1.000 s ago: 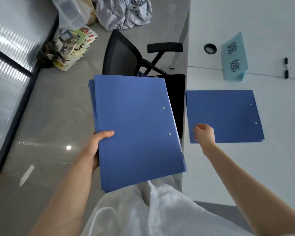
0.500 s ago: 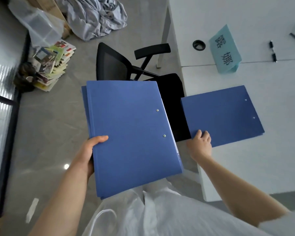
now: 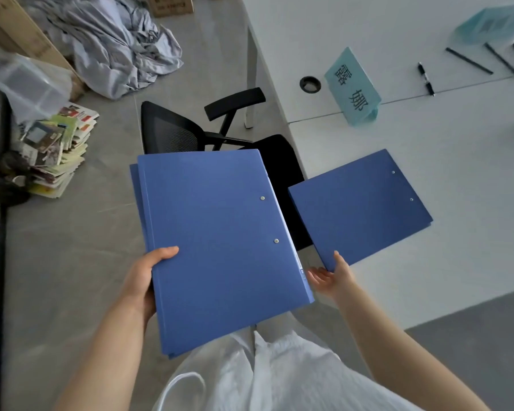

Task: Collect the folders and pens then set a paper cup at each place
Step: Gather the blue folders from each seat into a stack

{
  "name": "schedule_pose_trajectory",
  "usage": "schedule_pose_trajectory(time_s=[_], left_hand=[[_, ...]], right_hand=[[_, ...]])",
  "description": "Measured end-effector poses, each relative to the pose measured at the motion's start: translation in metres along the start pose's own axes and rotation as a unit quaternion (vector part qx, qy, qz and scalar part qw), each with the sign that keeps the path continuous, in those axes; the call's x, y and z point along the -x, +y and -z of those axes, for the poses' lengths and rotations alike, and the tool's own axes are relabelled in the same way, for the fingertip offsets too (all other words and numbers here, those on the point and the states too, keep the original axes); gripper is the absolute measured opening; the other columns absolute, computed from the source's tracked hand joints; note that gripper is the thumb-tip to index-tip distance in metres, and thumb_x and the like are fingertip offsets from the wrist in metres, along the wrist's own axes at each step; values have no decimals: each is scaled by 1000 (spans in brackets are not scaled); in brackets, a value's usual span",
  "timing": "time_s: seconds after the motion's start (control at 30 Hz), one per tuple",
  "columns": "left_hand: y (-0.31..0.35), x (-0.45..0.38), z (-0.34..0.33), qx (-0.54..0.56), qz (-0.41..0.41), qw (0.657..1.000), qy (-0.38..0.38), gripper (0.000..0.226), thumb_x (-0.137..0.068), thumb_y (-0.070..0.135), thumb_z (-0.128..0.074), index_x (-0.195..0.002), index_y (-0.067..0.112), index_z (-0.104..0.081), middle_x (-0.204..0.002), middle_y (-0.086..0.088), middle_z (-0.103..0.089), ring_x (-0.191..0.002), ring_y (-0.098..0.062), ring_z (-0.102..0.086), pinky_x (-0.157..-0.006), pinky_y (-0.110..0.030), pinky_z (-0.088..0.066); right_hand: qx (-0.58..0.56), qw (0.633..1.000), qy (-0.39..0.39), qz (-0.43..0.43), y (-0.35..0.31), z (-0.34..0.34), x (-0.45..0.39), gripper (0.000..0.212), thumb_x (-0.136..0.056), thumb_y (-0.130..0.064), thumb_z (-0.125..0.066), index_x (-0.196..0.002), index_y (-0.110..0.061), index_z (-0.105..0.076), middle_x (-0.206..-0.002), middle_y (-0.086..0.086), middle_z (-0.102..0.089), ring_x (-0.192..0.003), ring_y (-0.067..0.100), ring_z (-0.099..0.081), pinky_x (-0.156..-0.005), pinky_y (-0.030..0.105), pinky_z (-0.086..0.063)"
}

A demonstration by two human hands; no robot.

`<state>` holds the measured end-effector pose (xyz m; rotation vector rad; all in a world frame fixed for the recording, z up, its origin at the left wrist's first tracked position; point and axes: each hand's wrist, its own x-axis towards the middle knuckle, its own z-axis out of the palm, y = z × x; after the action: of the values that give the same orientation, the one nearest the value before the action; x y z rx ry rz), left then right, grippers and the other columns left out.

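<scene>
My left hand [image 3: 144, 280] grips the left edge of a stack of blue folders [image 3: 220, 238], thumb on top, held flat in front of my body. Another blue folder [image 3: 359, 206] lies partly on the white table [image 3: 457, 262], its near left corner hanging past the table edge. My right hand [image 3: 331, 278] pinches that overhanging corner, thumb on top and fingers underneath. A black pen [image 3: 425, 78] lies farther back on the table, and more pens [image 3: 469, 61] lie at the far right.
A black office chair [image 3: 190, 134] stands tucked at the table edge behind the folders. A teal name card [image 3: 353, 87] and a cable hole [image 3: 310, 83] sit on the table. Magazines [image 3: 54, 149], grey cloth [image 3: 116, 46] and boxes lie on the floor at left.
My right hand has drawn the single folder leftward off the table edge and turned it, then shifted to grip its corner from below. The stack in my left hand stays level.
</scene>
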<state>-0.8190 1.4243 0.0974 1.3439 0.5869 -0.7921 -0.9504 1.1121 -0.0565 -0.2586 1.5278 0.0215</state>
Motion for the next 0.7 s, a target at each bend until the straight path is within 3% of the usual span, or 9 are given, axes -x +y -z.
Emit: schedule_pose_trajectory(time_s=[0.13,0.27,0.33,0.4,0.5,0.63,0.7], left_hand=[[3,0,4,-14,0,1000,3,22,-86,20,-59,-106,14,-67,-90,-8,-75,-73,-27,-72,-70,-41,-55],[4,-2,6,-19,-1,1000,4,27,-85,19,-60,-110,14,-66,-97,-10,-74,-78,-28,-71,-70,-42,-55],[4,-3,5,-18,-2,1000,4,26,-86,19,-59,-110,14,-66,-94,-9,-74,-78,-29,-71,-69,-41,-55],[4,-3,3,-17,-3,1000,2,24,-87,19,-59,-110,14,-65,-93,-8,-75,-80,-30,-70,-70,-42,-55],[5,-4,-5,-17,-6,1000,-4,19,-89,18,-57,-106,15,-66,-89,-7,-75,-76,-28,-71,-71,-41,-55],[6,-7,-14,-12,3,1000,-12,18,-88,20,-59,-103,14,-67,-88,-7,-75,-70,-25,-73,-69,-39,-55],[8,-9,-17,-13,1,1000,-16,20,-87,20,-60,-105,14,-67,-91,-7,-75,-73,-25,-73,-69,-40,-55]], right_hand=[[-45,998,33,1,-4,-2,-12,91,-68,-43,-81,-140,-6,-38,-133,13,-48,-116,35,-57,-78,47,-56],[-147,988,2,34,-12,-9,5,55,-86,-27,-72,-132,-7,-48,-123,11,-57,-108,29,-61,-87,42,-51],[-116,991,-26,57,-15,-8,14,45,-90,-28,-67,-128,-11,-49,-123,12,-60,-109,29,-62,-91,42,-49],[-88,992,-33,87,-19,-9,24,32,-93,-26,-63,-119,-15,-49,-121,15,-61,-93,29,-65,-87,42,-48],[-112,984,-39,134,-29,-6,32,17,-96,-8,-55,-112,-7,-49,-130,19,-56,-79,35,-64,-83,45,-50],[-145,972,-104,155,-36,3,53,40,-97,4,-44,-136,-4,-42,-132,22,-55,-86,43,-67,-70,50,-60],[-161,964,-143,158,-38,9,69,42,-96,5,-43,-137,-6,-45,-126,20,-59,-80,41,-72,-63,46,-61]])
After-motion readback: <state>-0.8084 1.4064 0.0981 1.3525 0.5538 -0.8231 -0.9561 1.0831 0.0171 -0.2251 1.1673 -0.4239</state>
